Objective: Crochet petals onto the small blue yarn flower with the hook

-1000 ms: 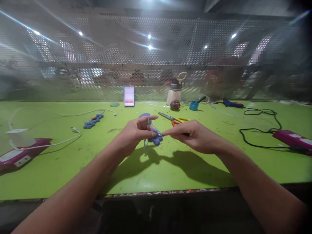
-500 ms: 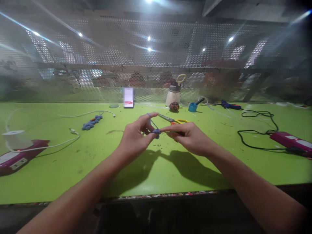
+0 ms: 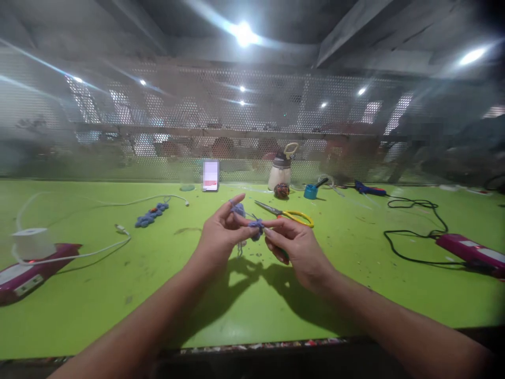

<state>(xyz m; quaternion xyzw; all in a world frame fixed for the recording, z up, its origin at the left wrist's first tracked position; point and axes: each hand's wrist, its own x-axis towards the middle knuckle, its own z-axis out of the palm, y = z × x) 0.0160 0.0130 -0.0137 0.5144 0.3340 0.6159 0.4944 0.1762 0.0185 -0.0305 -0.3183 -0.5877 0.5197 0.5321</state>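
Note:
Between the thumb and fingers of my left hand (image 3: 219, 231) is a small blue-purple crochet piece (image 3: 256, 227). Matching yarn (image 3: 238, 209) shows by the raised left index finger, and a strand hangs below. My right hand (image 3: 302, 247) is closed, its thumb and index fingertip meeting the right edge of the piece. A slim crochet hook (image 3: 284, 255), mostly hidden, lies under its curled fingers. Just beyond the right hand, scissors (image 3: 300, 217) with yellow handles rest on the green table (image 3: 158, 300).
A finished-looking blue crochet strip (image 3: 152, 215) lies left, near a white cable (image 3: 112, 245) and a power strip (image 3: 43, 271). Behind stand a phone (image 3: 210, 175), bottle (image 3: 280, 173), dark yarn ball (image 3: 281, 190) and blue pot (image 3: 311, 191). A glue gun (image 3: 370, 189) and another power strip (image 3: 469, 252) are right.
The camera has tilted up, so the table sits lower in view. My left index finger has bent closer to the piece, and my right thumb now presses at its edge. More of the scissors shows.

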